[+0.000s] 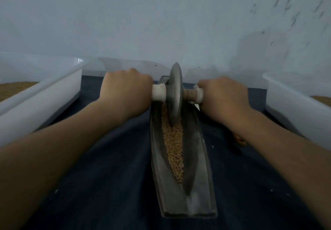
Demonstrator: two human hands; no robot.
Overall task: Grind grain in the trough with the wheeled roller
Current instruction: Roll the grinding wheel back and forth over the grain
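A long grey metal trough [202, 190] lies lengthwise on a dark blue cloth, with tan grain [174, 151] along its groove. The wheeled roller [175, 93], a grey metal disc on a wooden axle, stands upright in the far part of the trough with its edge in the grain. My left hand [125, 91] grips the pale left handle. My right hand [223, 95] grips the right handle. Both arms reach forward.
A white plastic tub [41, 104] holding tan material stands to the left, and another white tub [297, 109] stands to the right. A pale wall rises right behind the trough. A small tan object [240, 141] lies on the cloth under my right forearm.
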